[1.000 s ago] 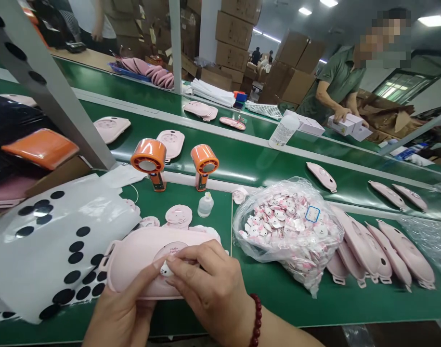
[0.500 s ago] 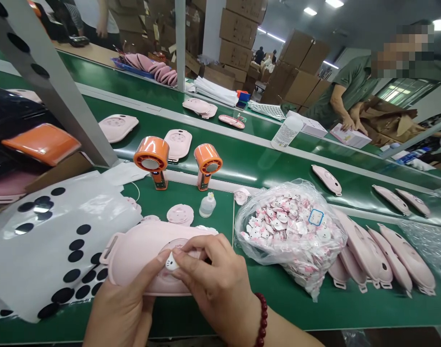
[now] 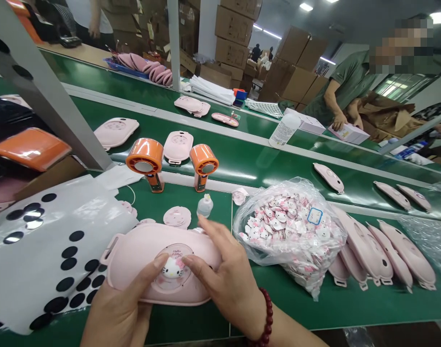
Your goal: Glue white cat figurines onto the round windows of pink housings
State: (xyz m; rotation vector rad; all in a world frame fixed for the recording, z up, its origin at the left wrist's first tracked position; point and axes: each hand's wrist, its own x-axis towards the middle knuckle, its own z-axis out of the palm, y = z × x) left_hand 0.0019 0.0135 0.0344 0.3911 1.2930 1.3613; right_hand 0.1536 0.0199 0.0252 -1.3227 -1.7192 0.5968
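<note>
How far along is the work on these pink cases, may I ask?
Done: a cat-head piece sits on the pink case. In hand: that case, under the left hand and the right hand. Apparently remaining: a bag of pieces and the cases beside it.

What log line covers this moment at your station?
left hand: grips pink plastic case | right hand: on case beside Hello Kitty head piece | nearby: clear bag of head pieces

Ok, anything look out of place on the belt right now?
One small pink-and-white piece lies loose on the green conveyor belt, outside the clear plastic bag that holds the similar Hello Kitty pieces, and beyond the pink case. It looks like a stray.
</note>
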